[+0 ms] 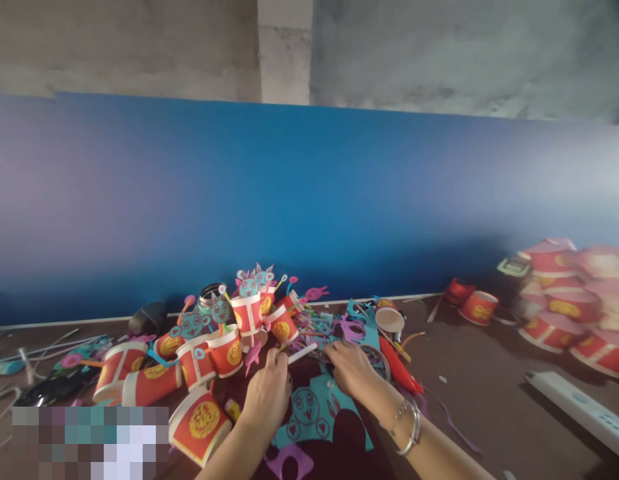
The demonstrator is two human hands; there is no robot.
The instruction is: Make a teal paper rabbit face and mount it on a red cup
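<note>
My left hand (269, 387) is closed, and a slim white strip (302, 353) sticks out from its fingertips to the right. My right hand (352, 365) lies opposite with its fingers curled down; whatever they hold is hidden. Below and between my hands is a teal paper sheet (305, 408) printed with a round animal face, hearts and ears. A purple paper cutout (290, 463) lies at the near edge. Just left of my left hand, a red and white paper cup (200, 424) with a gold emblem lies tilted.
Several decorated cups (248, 316) with paper faces and straws crowd the left. A red pouch-like thing (400, 365) lies right of my right hand. Stacked cups (572, 303) and a white power strip (582, 407) are at the right. A blue panel (309, 200) borders the table's back.
</note>
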